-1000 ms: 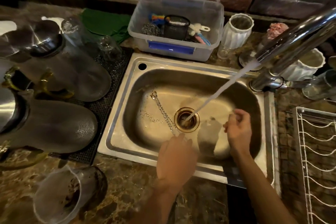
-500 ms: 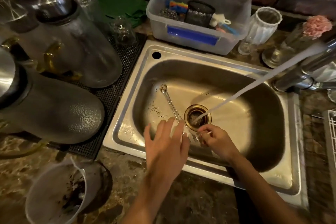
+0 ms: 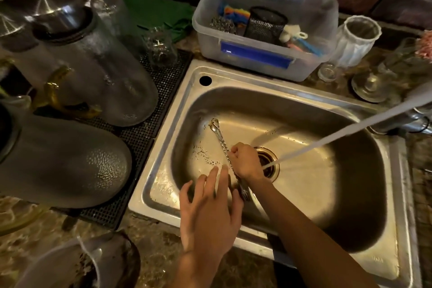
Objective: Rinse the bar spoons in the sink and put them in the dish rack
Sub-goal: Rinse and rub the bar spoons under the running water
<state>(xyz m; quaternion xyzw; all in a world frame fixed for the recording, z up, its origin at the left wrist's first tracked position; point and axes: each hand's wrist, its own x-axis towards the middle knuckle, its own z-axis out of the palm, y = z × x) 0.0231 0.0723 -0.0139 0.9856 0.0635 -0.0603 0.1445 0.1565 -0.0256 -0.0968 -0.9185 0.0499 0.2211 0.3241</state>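
Right hand (image 3: 245, 161) is fisted around the twisted shaft of the bar spoons (image 3: 223, 145), gripping about midway, down in the basin of the sink (image 3: 233, 82). From that fist the spoon bowl pokes out up and to the left, resting on or just above the sink floor; the fork-like tail runs back toward the wrist. Whether that's one spoon or a pair bundled together, I can't tell from here.

Left hand (image 3: 209, 213) hovers just left of the right wrist, fingers spread and flat, holding nothing, fingertips just beside the shaft.

The water stream (image 3: 327, 142) is pouring in from the right and landing on the drain (image 3: 268, 163), just past the right knuckles. So the spoon's dirty end looks well clear of the flow. That's the fix: swing the fist right and tip the bowl end into the stream, then roll the shaft so water runs down the twist, where grime hides. The free hand can rub along the spiral.

Specks of debris (image 3: 205, 156) lie on the sink floor left of the fist; best lift the spoon off that. No dish rack in view; rinse not yet done, I'd judge.
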